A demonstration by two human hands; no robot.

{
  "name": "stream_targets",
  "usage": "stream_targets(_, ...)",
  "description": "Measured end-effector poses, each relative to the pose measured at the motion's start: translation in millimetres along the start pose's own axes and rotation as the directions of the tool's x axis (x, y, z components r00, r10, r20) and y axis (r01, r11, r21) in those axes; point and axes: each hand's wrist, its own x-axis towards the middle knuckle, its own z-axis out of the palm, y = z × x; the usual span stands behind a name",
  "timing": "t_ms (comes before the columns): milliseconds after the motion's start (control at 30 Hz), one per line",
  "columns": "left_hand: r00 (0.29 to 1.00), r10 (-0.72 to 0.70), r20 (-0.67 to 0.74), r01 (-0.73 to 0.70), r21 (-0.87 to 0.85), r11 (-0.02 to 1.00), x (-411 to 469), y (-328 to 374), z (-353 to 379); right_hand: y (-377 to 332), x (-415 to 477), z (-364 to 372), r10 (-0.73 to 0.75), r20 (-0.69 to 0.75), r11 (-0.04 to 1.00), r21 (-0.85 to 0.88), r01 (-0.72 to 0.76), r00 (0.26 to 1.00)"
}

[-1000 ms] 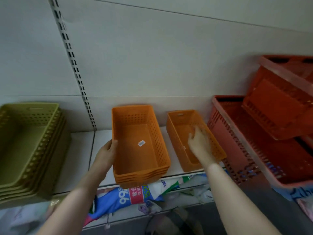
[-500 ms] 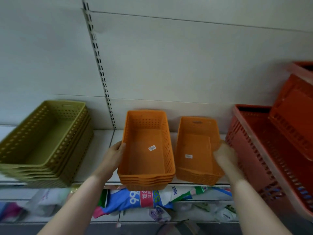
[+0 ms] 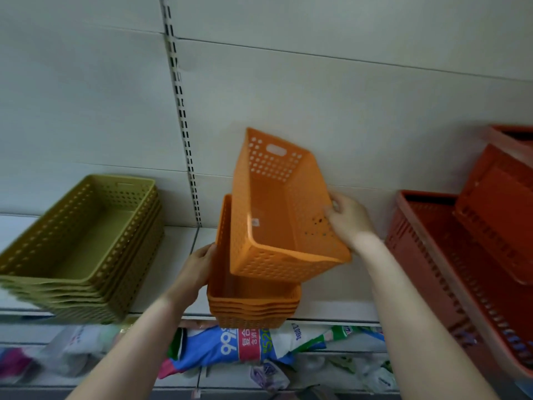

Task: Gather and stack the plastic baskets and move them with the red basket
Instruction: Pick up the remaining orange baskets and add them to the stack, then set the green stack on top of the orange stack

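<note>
Our right hand [image 3: 347,219] is clamped on the right rim of a single orange perforated basket [image 3: 277,209], holding it lifted and tilted, far end high, above the orange basket stack [image 3: 251,306]; its near end hangs just over the stack's opening, and we cannot tell whether the two touch. Our left hand [image 3: 199,265] is closed against the left wall of that stack, fingers curled at the rim; the stack sits at the front edge of the white shelf [image 3: 178,246]. To the left on the same shelf stands a stack of olive-green baskets [image 3: 83,246], well apart from the orange ones; to the right stands a large red basket [image 3: 432,255], with another red basket [image 3: 496,209] tilted inside it. A small white sticker [image 3: 255,222] shows on the floor of the lifted basket; behind everything runs a slotted upright strip [image 3: 181,111] on the pale wall panel. Below the shelf lie plastic packages [image 3: 239,346], one blue and red with printed lettering; the rest look blurred, perhaps bagged goods.
</note>
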Motion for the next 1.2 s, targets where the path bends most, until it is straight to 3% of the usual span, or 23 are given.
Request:
stream_targets(167,0.999,-0.029,0.022,0.032,-0.112,0.993,-4.1,0.8,1.5,-1.4,-14.3,51.9,0.012,0.152,0.982,-0.187,0.017,0.988)
stream_targets(333,0.998,-0.028,0.059,0.037,-0.148,0.988,-6.3,-6.3,7.7,-4.0,-12.1,82.5,0.034,0.090,0.914,-0.406,0.005,0.995)
stream_targets(433,0.998,0.054,0.040,-0.057,0.066,0.996,-4.7,-15.1,8.6,4.7,-3.7,88.1,0.073,0.096,0.853,-0.522,-0.012,0.993)
stream_targets(500,0.988,0.152,-0.002,-0.145,0.277,0.950,-4.0,-18.4,3.0,3.6,1.6,89.4,0.081,0.093,0.824,-0.566,-0.015,0.992)
stream_targets(600,0.947,0.312,-0.079,-0.252,0.423,0.871,-12.0,-15.1,-13.3,-1.4,1.8,90.3,0.142,0.085,0.800,-0.597,-0.064,0.986)
stream_targets(700,0.858,0.489,-0.155,-0.360,0.497,0.790,-22.1,-3.5,-52.6,-11.0,-3.5,91.9,0.207,0.052,0.761,-0.636,-0.127,0.977)
stream_targets(767,0.771,0.609,-0.185,-0.399,0.605,0.689,-25.5,-1.4,-94.6,-24.4,-11.3,99.8,0.130,0.002,0.746,-0.659,-0.097,0.991)
stream_targets(867,0.693,0.666,-0.275,-0.278,0.752,0.598,-26.1,-6.8,-171.1,-57.7,-31.4,127.1,-0.172,-0.128,0.820,-0.569,0.069,0.977)
stream_targets(933,0.716,0.612,-0.336,-0.120,0.805,0.582,-19.5,-15.6,-216.9,-87.6,-48.5,152.6,-0.322,-0.178,0.867,-0.450,0.214,0.930)
stream_targets(1033,0.805,0.401,-0.438,0.151,0.804,0.575,-7.7,-32.8,-277.4,-144.0,-75.5,205.8,-0.327,-0.024,0.931,-0.177,0.318,0.945)
stream_targets(1100,0.862,0.225,-0.455,0.206,0.719,0.664,-4.9,-39.4,-298.1,-174.5,-91.8,237.2,-0.233,0.124,0.971,-0.028,0.238,0.965)
stream_targets(1200,0.915,0.092,-0.394,0.182,0.605,0.775,-6.3,-45.4,-310.2,-209.5,-111.3,267.9,0.030,0.414,0.972,0.202,-0.124,0.910)
